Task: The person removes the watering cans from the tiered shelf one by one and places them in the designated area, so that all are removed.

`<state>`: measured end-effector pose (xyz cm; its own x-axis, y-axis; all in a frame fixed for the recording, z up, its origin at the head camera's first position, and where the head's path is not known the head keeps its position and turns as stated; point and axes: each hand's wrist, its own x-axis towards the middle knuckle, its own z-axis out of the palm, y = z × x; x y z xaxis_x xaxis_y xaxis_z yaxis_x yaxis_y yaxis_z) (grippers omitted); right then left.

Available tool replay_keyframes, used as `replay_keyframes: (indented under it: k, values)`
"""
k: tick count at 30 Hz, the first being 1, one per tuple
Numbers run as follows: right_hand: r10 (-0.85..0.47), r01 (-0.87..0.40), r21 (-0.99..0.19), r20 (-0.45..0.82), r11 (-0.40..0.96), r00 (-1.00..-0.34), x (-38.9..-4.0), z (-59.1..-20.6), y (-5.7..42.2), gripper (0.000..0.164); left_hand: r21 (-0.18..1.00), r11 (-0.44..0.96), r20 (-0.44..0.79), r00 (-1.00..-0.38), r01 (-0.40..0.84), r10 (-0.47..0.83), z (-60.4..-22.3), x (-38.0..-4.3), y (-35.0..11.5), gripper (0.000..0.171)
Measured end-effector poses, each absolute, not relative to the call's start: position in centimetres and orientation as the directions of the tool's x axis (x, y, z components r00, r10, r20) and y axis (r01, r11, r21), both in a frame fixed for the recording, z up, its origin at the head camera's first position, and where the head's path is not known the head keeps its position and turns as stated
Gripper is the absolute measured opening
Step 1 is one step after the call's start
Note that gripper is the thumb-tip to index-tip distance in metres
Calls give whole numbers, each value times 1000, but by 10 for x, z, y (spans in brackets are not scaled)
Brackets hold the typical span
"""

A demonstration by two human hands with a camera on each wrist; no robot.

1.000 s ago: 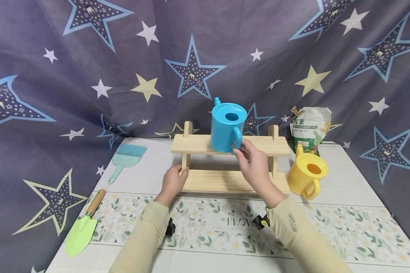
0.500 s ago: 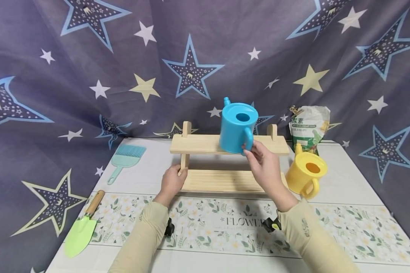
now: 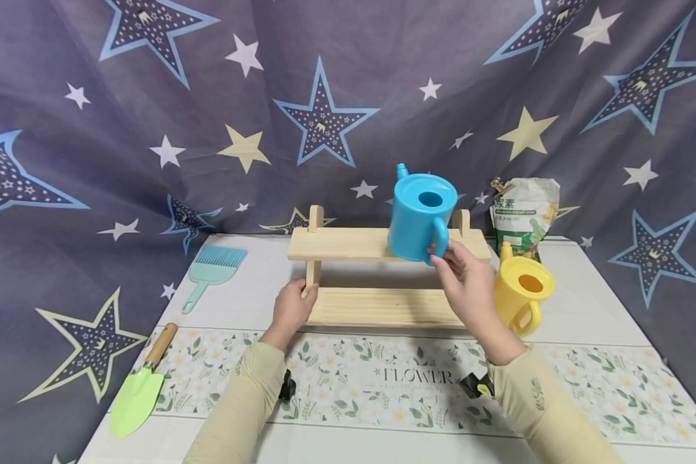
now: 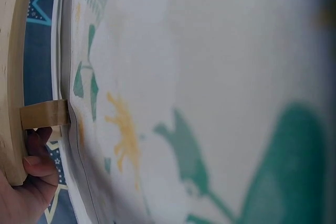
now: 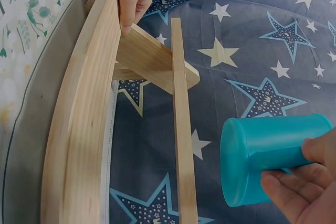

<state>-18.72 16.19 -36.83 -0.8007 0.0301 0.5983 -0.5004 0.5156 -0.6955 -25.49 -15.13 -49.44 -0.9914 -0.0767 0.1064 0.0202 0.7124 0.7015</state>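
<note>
Backdrop (image 3: 174, 96): dark purple star-print cloth, behind and at both sides of the table (image 3: 325, 444), which is covered in white with a floral print lettered "FLOWER". Pale two-tier wooden shelf (image 3: 348, 245) stands roughly central, towards the back. White-and-green bag (image 3: 516, 212) sits upright at back right. Blue watering can (image 3: 415, 222) is upright over the shelf's right half; right wrist view shows a gap between its base and the upper tier. Yellow watering can (image 3: 513, 287) stands in front of the bag, beside the shelf's right end. Green trowel (image 3: 142, 383) lies front left; pale teal brush (image 3: 214, 270) farther back. Right hand (image 3: 470, 283): thumb and fingers pinch the blue can's handle. Left hand (image 3: 292, 304): fingers curled, gripping the shelf's left end. Smallest: gold clip (image 3: 501, 185) on the bag's top left corner.
</note>
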Motion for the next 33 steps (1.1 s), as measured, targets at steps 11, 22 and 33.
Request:
replay_keyframes:
  k: [11, 22, 33]
  values:
    - [57, -511, -680, 627, 525, -777, -182, -368, 180, 28, 706, 708, 105, -991, 18, -81, -496, -254, -150, 35]
    - [91, -478, -673, 626, 564, -775, -174, -373, 200, 29, 706, 708, 105, -991, 15, -85, -498, -255, -151, 34]
    - [134, -410, -676, 601, 612, -788, -167, -375, 219, 30, 706, 708, 109, -990, 16, -87, -497, -256, -151, 36]
